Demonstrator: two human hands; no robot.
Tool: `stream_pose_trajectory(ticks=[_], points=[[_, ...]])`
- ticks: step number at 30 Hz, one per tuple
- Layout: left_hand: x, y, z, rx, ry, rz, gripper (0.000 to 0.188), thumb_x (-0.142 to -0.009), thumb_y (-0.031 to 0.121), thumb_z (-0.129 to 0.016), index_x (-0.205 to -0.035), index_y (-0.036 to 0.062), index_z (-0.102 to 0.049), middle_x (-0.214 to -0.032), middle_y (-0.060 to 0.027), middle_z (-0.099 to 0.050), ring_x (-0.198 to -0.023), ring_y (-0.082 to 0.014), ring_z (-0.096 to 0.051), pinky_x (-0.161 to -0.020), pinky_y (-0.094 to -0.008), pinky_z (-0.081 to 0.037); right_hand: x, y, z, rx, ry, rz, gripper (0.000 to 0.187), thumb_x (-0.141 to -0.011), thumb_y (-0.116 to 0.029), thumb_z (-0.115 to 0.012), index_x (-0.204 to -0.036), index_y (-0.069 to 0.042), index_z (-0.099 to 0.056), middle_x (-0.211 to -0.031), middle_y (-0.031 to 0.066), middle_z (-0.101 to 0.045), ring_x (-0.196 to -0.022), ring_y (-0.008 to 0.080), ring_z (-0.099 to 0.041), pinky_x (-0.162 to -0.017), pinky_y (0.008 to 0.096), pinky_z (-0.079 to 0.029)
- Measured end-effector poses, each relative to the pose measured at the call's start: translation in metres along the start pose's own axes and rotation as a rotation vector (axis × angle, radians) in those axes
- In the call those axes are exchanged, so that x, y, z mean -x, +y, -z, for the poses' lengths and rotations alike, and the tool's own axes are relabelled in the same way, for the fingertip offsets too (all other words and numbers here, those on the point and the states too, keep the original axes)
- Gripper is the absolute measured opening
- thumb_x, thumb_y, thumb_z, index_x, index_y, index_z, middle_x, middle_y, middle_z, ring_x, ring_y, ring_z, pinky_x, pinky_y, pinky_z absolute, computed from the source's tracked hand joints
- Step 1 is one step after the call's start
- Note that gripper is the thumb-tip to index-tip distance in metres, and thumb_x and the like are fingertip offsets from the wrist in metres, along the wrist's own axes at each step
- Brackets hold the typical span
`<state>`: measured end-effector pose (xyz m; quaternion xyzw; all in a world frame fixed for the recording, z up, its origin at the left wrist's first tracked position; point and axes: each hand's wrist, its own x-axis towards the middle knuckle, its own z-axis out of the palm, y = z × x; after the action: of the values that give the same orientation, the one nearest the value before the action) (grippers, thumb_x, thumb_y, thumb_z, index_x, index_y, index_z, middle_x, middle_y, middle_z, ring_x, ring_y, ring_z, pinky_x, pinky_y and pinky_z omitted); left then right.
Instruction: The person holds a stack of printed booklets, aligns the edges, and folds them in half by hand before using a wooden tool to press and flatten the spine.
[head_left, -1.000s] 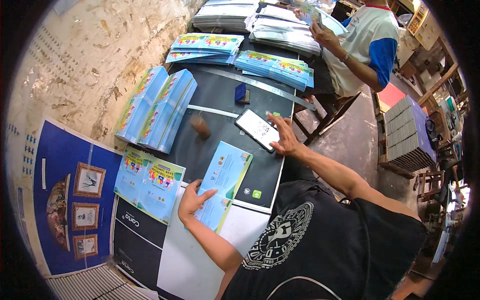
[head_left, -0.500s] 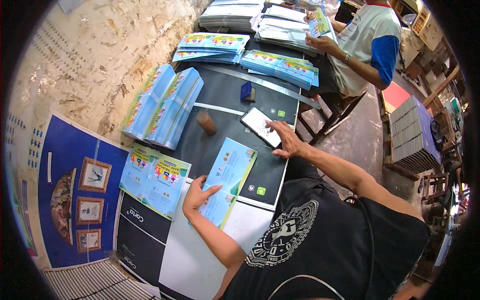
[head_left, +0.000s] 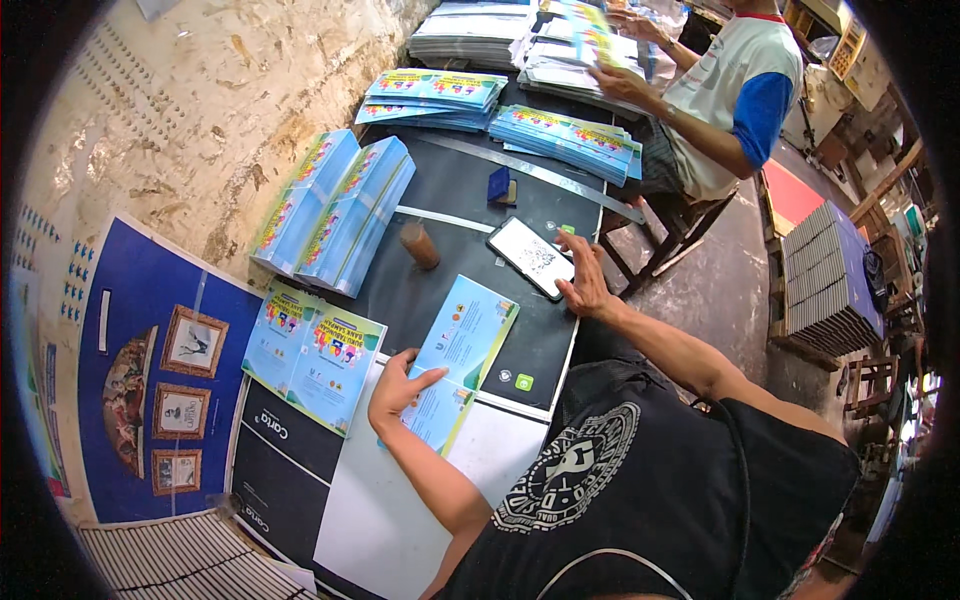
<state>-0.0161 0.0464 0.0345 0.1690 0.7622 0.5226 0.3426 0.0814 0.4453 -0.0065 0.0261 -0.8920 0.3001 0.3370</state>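
My left hand (head_left: 403,392) grips the left edge of a folded light-blue printed booklet (head_left: 468,318), its thumb lying across the top. My right hand (head_left: 584,282) hovers with fingers apart by the right edge of a smartphone (head_left: 522,250); whether a fingertip touches it I cannot tell. The lit screen has a black square pattern on white. Left of the booklet, an opened-out blue printed cover (head_left: 318,350) lies flat. A brown cylinder (head_left: 420,246) stands beyond it, with a small dark-blue case (head_left: 499,186) farther back.
Two tall bundles of booklets (head_left: 345,215) lean by the wall. More booklet stacks (head_left: 435,92) and a metal ruler (head_left: 540,178) lie at the back. Across the table's right side, a co-worker (head_left: 720,90) handles booklets. Bound stacks (head_left: 835,275) stand to the right.
My right hand has drawn back slightly to the right, uncovering more of the phone screen. The co-worker's hands have moved with their booklet. My left hand stays on the booklet.
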Motion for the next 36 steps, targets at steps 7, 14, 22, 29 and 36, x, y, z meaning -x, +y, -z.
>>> stream_pose_trajectory(ticks=[7, 14, 22, 29, 36], points=[[0.003, 0.009, -0.002, -0.039, -0.003, 0.049, 0.061, -0.078, 0.033, -0.087, -0.118, -0.0076, -0.065, -0.099, -0.0111, -0.073, -0.072, -0.0128, -0.068, -0.047, -0.0253, -0.048, -0.001, 0.000, 0.002, 0.015, -0.142, 0.040, 0.092, -0.088, -0.060, -0.060, -0.156, -0.007, -0.030, -0.124, 0.0164, -0.060, -0.110, 0.0296, -0.060, -0.096, 0.0461, -0.032], [0.003, 0.017, -0.002, -0.115, 0.017, 0.096, 0.061, -0.078, 0.034, -0.086, -0.117, -0.0077, -0.066, -0.102, -0.0130, -0.073, -0.081, -0.0153, -0.069, -0.063, -0.0282, -0.052, -0.007, -0.001, 0.007, -0.083, -0.054, 0.062, 0.098, -0.089, -0.073, -0.049, -0.157, -0.004, -0.029, -0.125, 0.0168, -0.059, -0.111, 0.0278, -0.060, -0.099, 0.0437, -0.034], [0.002, 0.005, 0.000, -0.072, 0.017, 0.052, 0.065, -0.077, 0.036, -0.087, -0.120, -0.0068, -0.065, -0.100, -0.0109, -0.072, -0.076, -0.0137, -0.068, -0.049, -0.0270, -0.050, -0.019, -0.007, 0.022, 0.062, -0.150, 0.032, 0.101, -0.089, -0.074, -0.051, -0.159, -0.006, -0.025, -0.126, 0.0181, -0.059, -0.102, 0.0298, -0.063, -0.094, 0.0450, -0.036], [0.003, 0.002, 0.000, -0.059, 0.013, 0.061, 0.067, -0.077, 0.037, -0.087, -0.121, -0.0078, -0.064, -0.103, -0.0127, -0.073, -0.075, -0.0142, -0.068, -0.050, -0.0268, -0.050, -0.023, -0.023, 0.019, -0.189, -0.310, 0.082, 0.105, -0.088, -0.073, -0.055, -0.160, -0.006, -0.022, -0.129, 0.0184, -0.058, -0.105, 0.0284, -0.064, -0.101, 0.0467, -0.038], [0.006, 0.013, 0.000, -0.096, 0.028, 0.069, 0.067, -0.076, 0.039, -0.087, -0.118, -0.0081, -0.065, -0.098, -0.0139, -0.073, -0.074, -0.0152, -0.068, -0.049, -0.0281, -0.050, -0.027, -0.019, 0.029, -0.066, -0.194, 0.062, 0.098, -0.091, -0.067, -0.053, -0.161, -0.006, -0.022, -0.134, 0.0177, -0.057, -0.109, 0.0280, -0.063, -0.102, 0.0445, -0.036]])
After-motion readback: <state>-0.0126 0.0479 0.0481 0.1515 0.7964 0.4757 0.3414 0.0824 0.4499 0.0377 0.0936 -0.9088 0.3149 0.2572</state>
